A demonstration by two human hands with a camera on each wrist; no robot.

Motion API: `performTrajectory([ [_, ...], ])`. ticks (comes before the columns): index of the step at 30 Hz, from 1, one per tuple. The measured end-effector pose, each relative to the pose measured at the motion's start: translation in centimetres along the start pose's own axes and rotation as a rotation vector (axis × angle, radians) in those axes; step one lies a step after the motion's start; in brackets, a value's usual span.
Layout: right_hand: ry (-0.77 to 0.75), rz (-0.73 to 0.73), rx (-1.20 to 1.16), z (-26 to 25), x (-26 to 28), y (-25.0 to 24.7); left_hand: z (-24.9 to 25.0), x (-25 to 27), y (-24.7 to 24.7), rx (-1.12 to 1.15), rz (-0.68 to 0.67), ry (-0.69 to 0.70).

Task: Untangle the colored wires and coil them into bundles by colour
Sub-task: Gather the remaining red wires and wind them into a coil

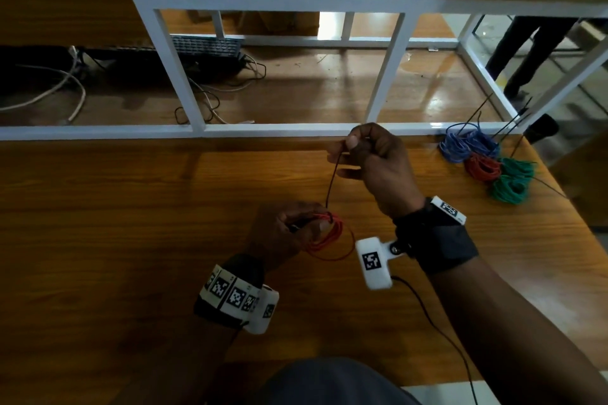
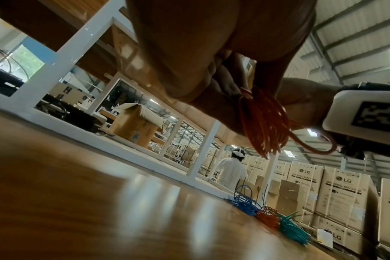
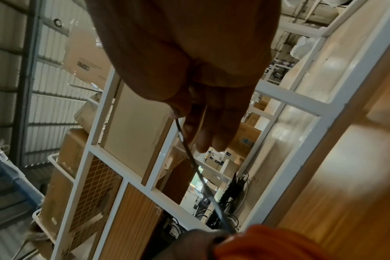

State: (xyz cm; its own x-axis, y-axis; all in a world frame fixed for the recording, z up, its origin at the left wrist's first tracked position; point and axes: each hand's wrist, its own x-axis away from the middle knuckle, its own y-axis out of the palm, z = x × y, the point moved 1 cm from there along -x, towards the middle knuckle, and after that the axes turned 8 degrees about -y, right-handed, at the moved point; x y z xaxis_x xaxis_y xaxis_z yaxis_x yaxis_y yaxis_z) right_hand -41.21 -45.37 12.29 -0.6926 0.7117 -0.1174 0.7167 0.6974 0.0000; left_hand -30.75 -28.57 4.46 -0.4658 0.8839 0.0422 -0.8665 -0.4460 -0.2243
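My left hand [image 1: 289, 230] grips a coil of red wire [image 1: 329, 240] just above the wooden table [image 1: 131, 207]; the coil [image 2: 265, 119] hangs below the fingers in the left wrist view. A loose end of the wire [image 1: 332, 181] runs taut up from the coil to my right hand [image 1: 365, 154], which pinches it between thumb and fingers. In the right wrist view the strand [image 3: 200, 176] looks dark and leads down to the red coil [image 3: 267, 244]. Finished bundles lie at the table's far right: blue [image 1: 467, 145], red [image 1: 482, 168] and green [image 1: 511, 181].
A white metal frame [image 1: 230, 130] runs along the table's far edge. Behind it lie a keyboard [image 1: 204, 46] and loose cables [image 1: 59, 89]. Thin black wires [image 1: 513, 122] stick up by the bundles. A person [image 2: 232, 170] stands among stacked cartons [image 2: 341, 193] in the background.
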Motion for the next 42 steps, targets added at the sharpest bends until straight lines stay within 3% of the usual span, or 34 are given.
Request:
performTrajectory([
  [2,0.058,0.036,-0.071,0.3,0.1,0.2,-0.7,-0.1,0.1,0.035,0.021,-0.038],
  [6,0.111,0.103,-0.202,0.8,0.2,-0.1,-1.4,-0.3,0.0,0.158,0.198,-0.179],
  [12,0.147,0.142,-0.209,2.0,1.3,-0.5,-1.0,-0.1,0.3,0.231,0.477,-0.116],
  [16,0.155,0.148,-0.175,3.0,2.1,-0.9,-1.2,-0.6,1.3,0.349,0.571,-0.297],
  [24,0.287,0.322,-0.239,3.8,0.7,-3.2,-1.9,-0.4,1.8,0.172,0.470,-0.183],
  [30,0.336,0.412,-0.212,5.1,0.2,-3.5,-2.8,-0.5,2.1,0.196,0.494,-0.253],
  [35,0.365,0.232,-0.272,5.2,0.5,-2.6,-3.5,-0.3,1.9,0.191,0.402,-0.309],
  [38,0.309,0.062,-0.269,4.0,0.7,-1.4,-2.9,-0.1,2.0,0.185,0.275,-0.291],
  [42,0.245,-0.019,-0.229,2.4,0.2,-0.4,-1.3,-0.8,3.1,0.046,0.197,-0.299],
])
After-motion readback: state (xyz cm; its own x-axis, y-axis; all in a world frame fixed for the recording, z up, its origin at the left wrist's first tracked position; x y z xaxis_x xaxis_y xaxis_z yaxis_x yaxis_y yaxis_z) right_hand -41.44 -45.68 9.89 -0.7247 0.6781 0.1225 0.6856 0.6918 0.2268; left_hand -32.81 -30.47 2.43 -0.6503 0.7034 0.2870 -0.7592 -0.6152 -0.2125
